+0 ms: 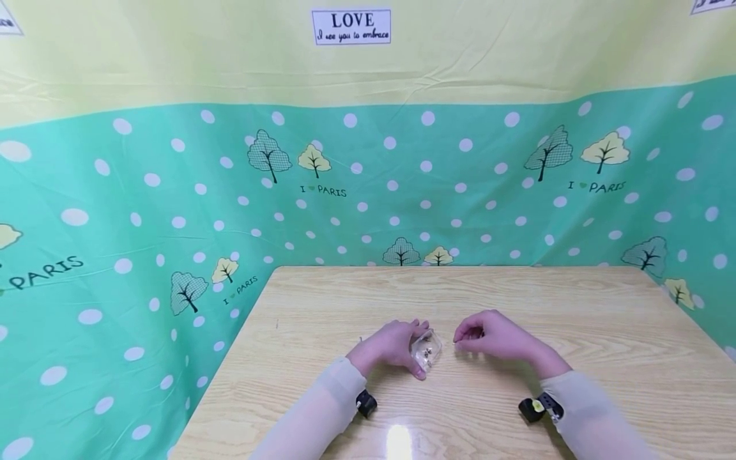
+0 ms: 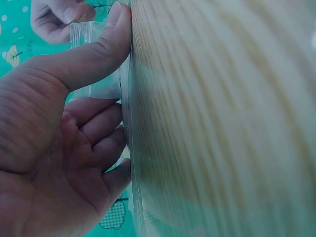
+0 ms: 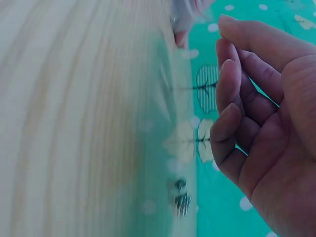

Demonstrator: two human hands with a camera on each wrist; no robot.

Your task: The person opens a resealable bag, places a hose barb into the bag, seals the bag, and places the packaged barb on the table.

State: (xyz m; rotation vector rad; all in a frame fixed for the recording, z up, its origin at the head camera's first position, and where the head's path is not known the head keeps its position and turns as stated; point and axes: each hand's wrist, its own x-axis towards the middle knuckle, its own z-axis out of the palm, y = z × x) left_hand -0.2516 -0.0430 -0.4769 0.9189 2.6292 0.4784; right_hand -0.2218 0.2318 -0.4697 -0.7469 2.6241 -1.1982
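My left hand (image 1: 395, 345) grips a small clear plastic box (image 1: 427, 350), thumb on the near side and fingers on the far side. A few small dark marks or bits show in or through the box. In the left wrist view the box's clear wall (image 2: 81, 34) stands close to the table surface, partly behind the thumb. Just right of the box is my right hand (image 1: 494, 335), apart from it, fingers curled and thumb near the forefinger. A tiny pale speck shows at its fingertips in the head view; whether it is held is unclear.
A light wood-grain table (image 1: 322, 300) lies under both hands, with a bright light reflection near its front. A green dotted curtain (image 1: 368, 191) surrounds its back and sides. Each wrist wears a dark strap with a small device, such as the black one (image 1: 531, 410) on the right.
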